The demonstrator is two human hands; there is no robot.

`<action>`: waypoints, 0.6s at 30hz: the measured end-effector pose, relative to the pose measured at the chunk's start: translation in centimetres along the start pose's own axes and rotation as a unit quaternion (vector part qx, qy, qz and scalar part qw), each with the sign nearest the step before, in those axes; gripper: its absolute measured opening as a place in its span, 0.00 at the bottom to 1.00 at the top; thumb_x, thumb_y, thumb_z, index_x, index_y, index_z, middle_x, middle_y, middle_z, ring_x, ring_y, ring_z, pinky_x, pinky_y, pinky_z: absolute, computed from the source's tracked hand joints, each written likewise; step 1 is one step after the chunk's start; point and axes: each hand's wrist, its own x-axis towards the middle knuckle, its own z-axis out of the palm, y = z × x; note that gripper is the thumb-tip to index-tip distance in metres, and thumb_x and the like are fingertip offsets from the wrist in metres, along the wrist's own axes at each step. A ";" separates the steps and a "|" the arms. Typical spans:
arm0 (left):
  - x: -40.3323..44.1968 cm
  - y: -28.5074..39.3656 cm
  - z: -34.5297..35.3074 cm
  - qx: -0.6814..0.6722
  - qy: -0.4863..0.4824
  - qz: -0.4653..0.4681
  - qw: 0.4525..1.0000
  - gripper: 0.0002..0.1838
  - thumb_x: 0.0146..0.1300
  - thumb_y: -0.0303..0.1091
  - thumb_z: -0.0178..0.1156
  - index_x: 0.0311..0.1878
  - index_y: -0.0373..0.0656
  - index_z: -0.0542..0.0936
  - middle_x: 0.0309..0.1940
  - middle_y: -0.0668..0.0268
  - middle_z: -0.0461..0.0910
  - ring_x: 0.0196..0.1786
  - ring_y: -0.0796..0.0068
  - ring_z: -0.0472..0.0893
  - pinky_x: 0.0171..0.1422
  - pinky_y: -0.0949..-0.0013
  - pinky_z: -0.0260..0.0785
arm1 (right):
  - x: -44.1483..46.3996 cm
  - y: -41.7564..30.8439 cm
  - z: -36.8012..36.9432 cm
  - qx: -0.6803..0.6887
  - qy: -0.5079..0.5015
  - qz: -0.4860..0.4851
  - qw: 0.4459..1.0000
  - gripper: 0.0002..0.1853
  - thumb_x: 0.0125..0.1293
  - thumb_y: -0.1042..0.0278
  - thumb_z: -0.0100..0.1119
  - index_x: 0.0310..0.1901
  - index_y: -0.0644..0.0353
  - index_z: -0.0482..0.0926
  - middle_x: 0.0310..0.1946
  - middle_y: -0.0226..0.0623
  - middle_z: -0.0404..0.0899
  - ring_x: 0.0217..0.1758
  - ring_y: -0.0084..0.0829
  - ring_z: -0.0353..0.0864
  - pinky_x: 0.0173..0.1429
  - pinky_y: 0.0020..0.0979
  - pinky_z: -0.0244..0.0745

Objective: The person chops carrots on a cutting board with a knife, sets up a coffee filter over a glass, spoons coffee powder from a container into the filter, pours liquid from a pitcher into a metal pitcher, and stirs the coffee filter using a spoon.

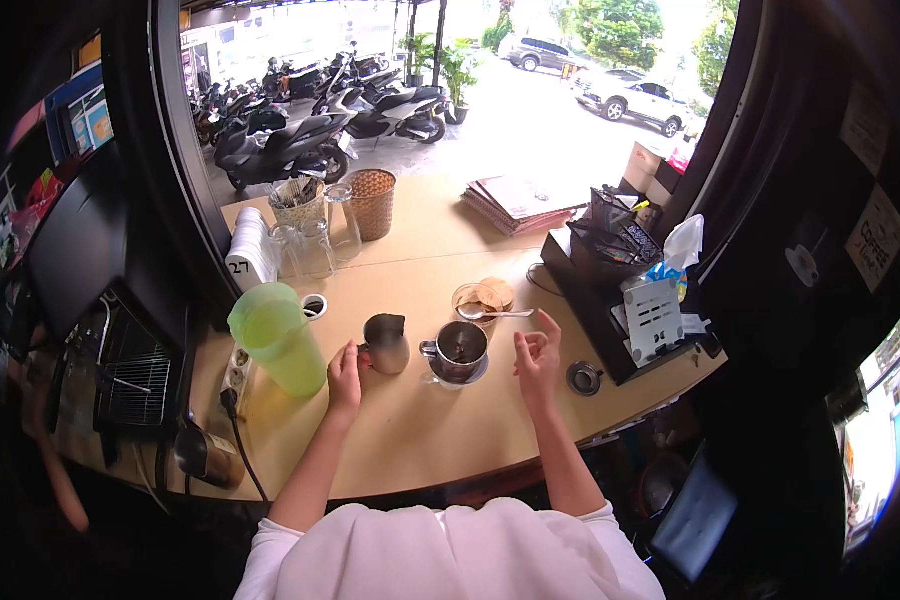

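Observation:
My left hand (345,378) is closed on the handle of a dark metal milk pitcher (386,345), which stands upright on the counter. To its right, a cup (460,352) with dark contents sits on a saucer (473,379). My right hand (537,362) hovers to the right of the cup, its fingers loosely bent and apart, holding nothing I can see. Just beyond that hand a spoon (505,314) lies across a small jar (473,303) with brown contents. A round wooden lid (499,291) is beside the jar.
A green plastic jug (280,340) and a small cup of dark liquid (314,306) stand left. Glass mugs (315,250) and a woven basket (372,205) are behind. A small round metal item (584,378) lies right, near a black organizer (610,300). A power strip (235,378) runs along the left.

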 end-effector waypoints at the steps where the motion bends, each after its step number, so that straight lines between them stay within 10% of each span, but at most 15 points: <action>1: 0.4 0.1 0.3 -0.020 0.036 -0.009 0.999 0.19 0.74 0.42 0.46 0.36 0.36 0.78 0.27 0.67 0.78 0.31 0.79 0.74 0.41 0.72 0.68 | 0.7 0.1 0.1 -0.026 -0.015 0.003 1.000 0.18 0.69 0.66 0.57 0.58 0.59 0.68 0.28 0.27 0.71 0.21 0.12 0.67 0.20 0.15 0.64; 14: 6.8 -2.0 3.7 -0.148 0.117 0.014 0.982 0.20 0.72 0.47 0.49 0.24 0.47 0.68 0.17 0.77 0.61 0.20 0.85 0.61 0.25 0.76 0.54 | 7.4 0.8 3.5 -0.118 -0.049 -0.147 0.981 0.08 0.68 0.65 0.59 0.38 0.61 0.76 0.19 0.25 0.73 0.21 0.13 0.71 0.23 0.17 0.64; 18: 8.0 -1.6 4.0 0.008 0.121 0.066 0.990 0.22 0.73 0.48 0.46 0.24 0.46 0.69 0.16 0.77 0.61 0.20 0.85 0.60 0.25 0.77 0.52 | 9.5 0.9 3.8 -0.131 -0.040 -0.153 0.979 0.08 0.69 0.67 0.59 0.38 0.61 0.73 0.18 0.26 0.72 0.21 0.14 0.70 0.24 0.18 0.63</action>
